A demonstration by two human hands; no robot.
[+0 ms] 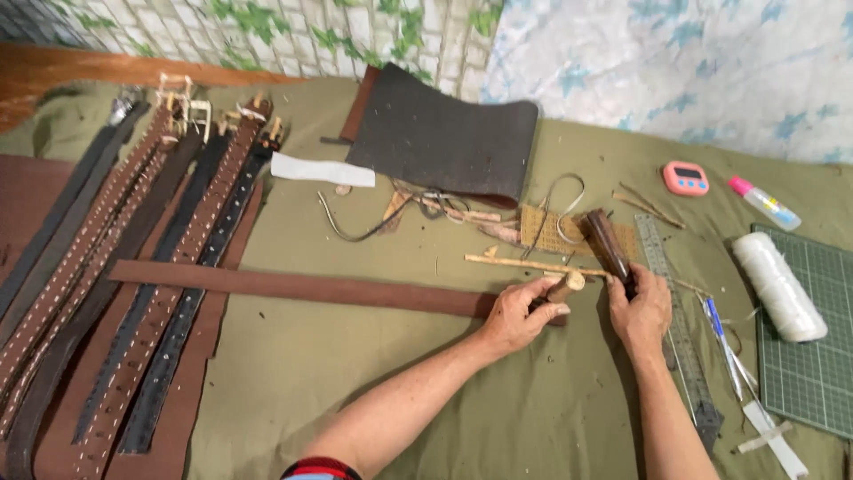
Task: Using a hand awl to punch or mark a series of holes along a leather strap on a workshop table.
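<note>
Bare green cloth (373, 373) is lying open below the brown leather strip (302, 286), giving room to pass. Belts (133, 267) are crowding the left; leather scraps (462, 213) are cluttering the space above; a steel ruler (680, 347), pens (724, 347) and a thread spool (779, 286) are blocking the right.

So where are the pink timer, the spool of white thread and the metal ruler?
Pink timer (685, 178), head view, middle of its face.
Spool of white thread (778, 285), head view, middle of the wound thread.
Metal ruler (679, 331), head view, mid-length on the flat blade.
</note>
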